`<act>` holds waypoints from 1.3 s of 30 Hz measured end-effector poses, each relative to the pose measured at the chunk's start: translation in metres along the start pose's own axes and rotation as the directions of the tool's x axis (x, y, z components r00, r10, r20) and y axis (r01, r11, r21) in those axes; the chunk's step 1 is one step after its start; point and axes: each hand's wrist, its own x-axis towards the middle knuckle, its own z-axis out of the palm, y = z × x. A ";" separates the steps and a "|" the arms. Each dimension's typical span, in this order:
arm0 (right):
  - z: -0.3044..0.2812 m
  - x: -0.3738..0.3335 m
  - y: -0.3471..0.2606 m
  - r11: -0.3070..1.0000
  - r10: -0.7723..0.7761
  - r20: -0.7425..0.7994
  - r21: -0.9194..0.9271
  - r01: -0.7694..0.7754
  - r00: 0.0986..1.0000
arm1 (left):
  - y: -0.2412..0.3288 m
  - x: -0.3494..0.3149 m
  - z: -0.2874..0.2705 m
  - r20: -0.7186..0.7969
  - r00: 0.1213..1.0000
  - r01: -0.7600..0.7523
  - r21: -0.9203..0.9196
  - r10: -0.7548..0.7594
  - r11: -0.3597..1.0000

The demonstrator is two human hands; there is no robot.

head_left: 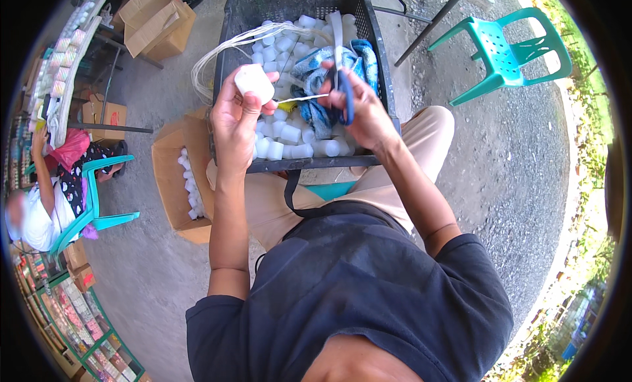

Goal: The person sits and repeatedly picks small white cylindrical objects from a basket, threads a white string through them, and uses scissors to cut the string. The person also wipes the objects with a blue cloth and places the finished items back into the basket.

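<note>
My left hand [232,122] grips a white candle [255,83] between thumb and fingers, above the left side of a black plastic crate [299,163]. A thin white wick [299,99] stretches from beside the candle across to the fingertips of my right hand [370,119]. That hand also holds scissors [346,100] with dark blue handles, their blades pointing away from me. Below both hands, many white candle pieces [289,133] fill the crate. A blue patterned cloth [316,69] lies on them, and a bundle of long white wicks [205,56] drapes over the crate's left rim.
A cardboard box [172,204] with more white pieces stands left of the crate. Another cardboard box [155,26] is at the far left. A green plastic chair [501,59] stands far right. At left, a person [49,214] sits by a shelf of goods [72,53].
</note>
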 end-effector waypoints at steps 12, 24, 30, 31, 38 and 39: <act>0.059 0.015 -0.061 0.825 -0.461 0.237 -0.240 0.511 0.855 | -0.010 -0.006 0.013 0.072 0.996 -0.083 0.397 0.059 0.914; 0.059 0.010 -0.086 0.737 -0.553 0.319 -0.242 0.631 0.769 | -0.015 -0.004 0.010 0.119 0.993 -0.047 0.403 -0.001 0.914; 0.052 0.004 -0.076 0.773 -0.401 0.316 -0.387 0.502 0.860 | -0.023 -0.004 0.011 0.121 0.993 -0.042 0.408 -0.008 0.912; 0.056 0.013 -0.086 0.726 -0.547 0.315 -0.283 0.627 0.776 | -0.022 -0.003 0.011 0.126 0.992 -0.056 0.417 0.003 0.907; 0.053 0.011 -0.081 0.778 -0.506 0.303 -0.245 0.579 0.808 | -0.019 0.000 0.014 0.119 0.993 -0.028 0.310 -0.009 0.950; 0.058 0.011 -0.085 0.766 -0.553 0.307 -0.179 0.617 0.775 | -0.015 -0.002 0.017 0.115 0.993 -0.021 0.278 -0.011 0.960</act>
